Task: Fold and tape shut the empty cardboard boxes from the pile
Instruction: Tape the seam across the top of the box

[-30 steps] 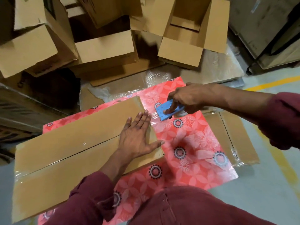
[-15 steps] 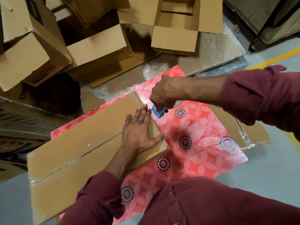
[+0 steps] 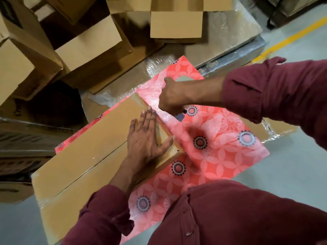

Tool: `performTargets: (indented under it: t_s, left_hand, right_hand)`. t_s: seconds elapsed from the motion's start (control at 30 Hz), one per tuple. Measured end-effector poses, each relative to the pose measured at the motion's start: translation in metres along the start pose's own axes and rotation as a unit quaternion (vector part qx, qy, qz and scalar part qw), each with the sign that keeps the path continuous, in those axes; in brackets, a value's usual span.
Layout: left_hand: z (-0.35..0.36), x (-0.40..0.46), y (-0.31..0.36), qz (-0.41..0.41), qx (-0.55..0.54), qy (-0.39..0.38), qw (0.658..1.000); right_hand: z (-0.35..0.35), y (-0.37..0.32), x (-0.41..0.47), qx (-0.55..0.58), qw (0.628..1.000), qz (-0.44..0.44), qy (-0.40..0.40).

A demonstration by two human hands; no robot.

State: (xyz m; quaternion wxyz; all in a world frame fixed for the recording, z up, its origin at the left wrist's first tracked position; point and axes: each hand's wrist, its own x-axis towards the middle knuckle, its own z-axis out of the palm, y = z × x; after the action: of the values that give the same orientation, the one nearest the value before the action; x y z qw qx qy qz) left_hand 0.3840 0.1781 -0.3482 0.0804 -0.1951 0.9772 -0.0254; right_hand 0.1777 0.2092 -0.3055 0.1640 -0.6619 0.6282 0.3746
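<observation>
A: How many boxes can you count?

B: One closed cardboard box (image 3: 85, 160) lies long and flat in front of the person, its two top flaps meeting at a seam down the middle, with clear tape shining at the near-left end. Behind it, in the pile of empty boxes (image 3: 88, 45), I count at least four with flaps up; the edge of the view cuts off others.

A: And the hands?

B: Two. The left hand (image 3: 146, 138) lies flat on the far-right end of the closed box, fingers straight and spread, thumb out toward the corner. The right hand (image 3: 172, 97) is curled into a fist just beyond that end, gripping something; only a small dark-blue bit of the tool (image 3: 180, 117) shows under the knuckles, too blurred to identify.

A: Any writing?

B: Dark print on a box at the upper left and on cartons along the left edge, none readable.

A: What is underneath?

B: A red floral sheet (image 3: 221, 138) on the grey floor (image 3: 283, 174); the box's right end rests on it, while the left end overhangs it onto the floor. Plastic-wrapped flat cardboard (image 3: 230, 32) lies behind the sheet.

A: Room to move?

B: Open floor to the right, crossed by a yellow line (image 3: 292, 30). The left is crowded with cartons.
</observation>
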Motion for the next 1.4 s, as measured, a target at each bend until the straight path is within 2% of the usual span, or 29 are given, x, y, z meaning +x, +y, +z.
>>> performTargets:
  t_s: [0.1, 0.2, 0.4, 0.53, 0.7, 0.8, 0.87, 0.93, 1.03, 1.07, 1.1, 1.17, 1.2, 1.23, 1.27, 1.33, 1.4]
  left_hand:
    - [0.003, -0.002, -0.001, -0.008, -0.003, -0.015, 1.000]
    - [-0.001, 0.001, 0.001, 0.005, 0.024, -0.025, 0.999]
    - [-0.030, 0.022, 0.009, 0.037, 0.146, -0.076, 0.986]
    - [-0.028, 0.037, 0.016, 0.092, 0.189, -0.090, 0.973]
    - [-0.026, 0.056, 0.027, 0.123, 0.210, -0.158, 0.957]
    - [-0.035, 0.059, 0.028, 0.058, 0.122, -0.132, 0.982]
    - [-0.037, 0.055, 0.020, -0.018, 0.023, -0.045, 0.999]
    - [-0.035, 0.048, 0.004, -0.102, -0.068, 0.024, 0.992]
    - [-0.021, 0.033, -0.021, -0.187, -0.158, 0.085, 0.966]
    - [-0.014, 0.028, -0.026, -0.199, -0.168, 0.100, 0.960]
    - [-0.009, 0.024, -0.029, -0.207, -0.176, 0.114, 0.956]
    - [-0.001, 0.018, -0.031, -0.218, -0.199, 0.141, 0.945]
    - [0.002, 0.015, -0.030, -0.220, -0.214, 0.155, 0.939]
    - [0.004, 0.013, -0.028, -0.217, -0.230, 0.167, 0.934]
    - [0.007, 0.011, -0.026, -0.211, -0.249, 0.175, 0.929]
    - [0.013, 0.008, -0.023, -0.189, -0.283, 0.162, 0.926]
    - [0.020, 0.006, -0.020, -0.163, -0.298, 0.129, 0.932]
  right_hand:
    - [0.038, 0.011, 0.017, 0.118, 0.992, -0.030, -0.045]
    - [0.072, 0.023, 0.029, 0.254, 0.958, -0.099, -0.088]
    - [0.103, 0.023, 0.021, 0.271, 0.953, -0.116, -0.076]
    - [0.116, 0.033, 0.029, 0.316, 0.941, -0.101, -0.069]
    - [0.119, 0.042, 0.031, 0.368, 0.923, -0.091, -0.071]
    - [0.122, 0.046, 0.041, 0.403, 0.910, -0.063, -0.079]
    - [0.127, 0.047, 0.046, 0.445, 0.888, -0.046, -0.106]
    - [0.128, 0.041, 0.044, 0.498, 0.860, -0.016, -0.110]
    - [0.123, 0.027, 0.040, 0.407, 0.912, 0.034, -0.029]
    - [0.117, 0.018, 0.036, 0.414, 0.909, 0.022, 0.026]
    - [0.107, 0.005, 0.031, 0.492, 0.866, -0.003, 0.088]
    - [0.081, -0.030, 0.023, 0.708, 0.684, -0.040, 0.173]
    - [0.065, -0.050, 0.019, 0.771, 0.604, -0.048, 0.194]
    - [0.053, -0.069, 0.015, 0.804, 0.553, -0.048, 0.212]
    - [0.047, -0.087, 0.017, 0.818, 0.525, -0.052, 0.229]
    - [0.051, -0.114, 0.028, 0.818, 0.521, -0.058, 0.237]
    - [0.072, -0.130, 0.043, 0.839, 0.511, -0.050, 0.181]
